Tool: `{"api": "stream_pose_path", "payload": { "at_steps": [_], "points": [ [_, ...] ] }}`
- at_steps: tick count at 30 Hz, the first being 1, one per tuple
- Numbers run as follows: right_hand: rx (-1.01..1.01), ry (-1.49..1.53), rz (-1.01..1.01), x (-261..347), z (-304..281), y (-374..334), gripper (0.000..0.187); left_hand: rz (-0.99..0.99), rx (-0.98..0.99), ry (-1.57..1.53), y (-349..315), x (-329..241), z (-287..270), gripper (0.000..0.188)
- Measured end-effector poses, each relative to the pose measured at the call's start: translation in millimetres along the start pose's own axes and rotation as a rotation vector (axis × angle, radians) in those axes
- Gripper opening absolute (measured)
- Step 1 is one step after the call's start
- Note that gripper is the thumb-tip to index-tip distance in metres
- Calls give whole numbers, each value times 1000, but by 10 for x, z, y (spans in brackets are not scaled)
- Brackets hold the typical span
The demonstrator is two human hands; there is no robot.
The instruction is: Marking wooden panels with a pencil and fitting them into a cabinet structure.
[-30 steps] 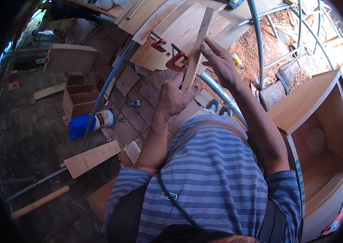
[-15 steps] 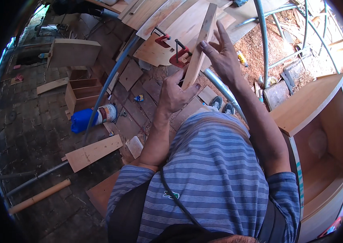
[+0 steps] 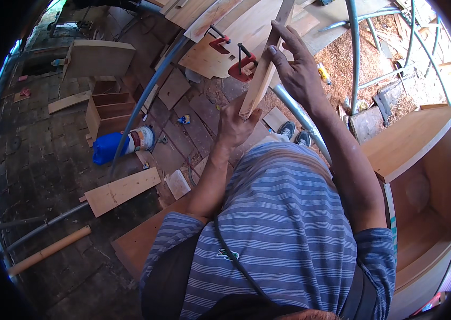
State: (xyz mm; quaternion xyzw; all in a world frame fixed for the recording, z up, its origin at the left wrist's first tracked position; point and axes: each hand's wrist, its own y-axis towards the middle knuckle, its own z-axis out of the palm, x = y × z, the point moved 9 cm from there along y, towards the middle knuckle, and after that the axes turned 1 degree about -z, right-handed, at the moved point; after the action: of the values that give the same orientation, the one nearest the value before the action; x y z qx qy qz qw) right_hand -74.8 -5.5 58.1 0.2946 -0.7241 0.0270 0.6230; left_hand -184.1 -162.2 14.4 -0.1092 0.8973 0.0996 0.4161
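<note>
A long, narrow wooden strip slants up and away in front of me. Its near end rests in my left hand, whose fingers wrap round it. Farther up, my right hand has its thumb and fingertips against the strip's right side and edge. The strip's far end runs out at the top of the picture. Just left of the strip are two red C-clamps with black screws, the nearer clamp and the farther clamp, on the edge of a pale wooden board.
An open wooden cabinet stands close on my right. Metal pipes rise around the bench, with wood shavings beyond. Leftward on the floor lie a blue-wrapped container, a small shelved box, a loose board and a round pole.
My right hand's spread fingers have come in against the strip. The strip and my left hand have shifted slightly right, and the strip's near end is turned more edge-on.
</note>
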Motion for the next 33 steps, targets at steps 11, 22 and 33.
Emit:
{"api": "stream_pose_path", "payload": {
  "at_steps": [11, 22, 33],
  "points": [
    [19, -17, 3, 47, 6, 24, 47, -104, -19, 1, 48, 309, 162, 26],
    [7, 17, 9, 24, -59, -4, 47, -17, -121, -24, 138, 178, 215, 26],
    [83, 162, 209, -139, -53, -112, 51, 125, -134, 81, 141, 79, 280, 18]
  ]
}}
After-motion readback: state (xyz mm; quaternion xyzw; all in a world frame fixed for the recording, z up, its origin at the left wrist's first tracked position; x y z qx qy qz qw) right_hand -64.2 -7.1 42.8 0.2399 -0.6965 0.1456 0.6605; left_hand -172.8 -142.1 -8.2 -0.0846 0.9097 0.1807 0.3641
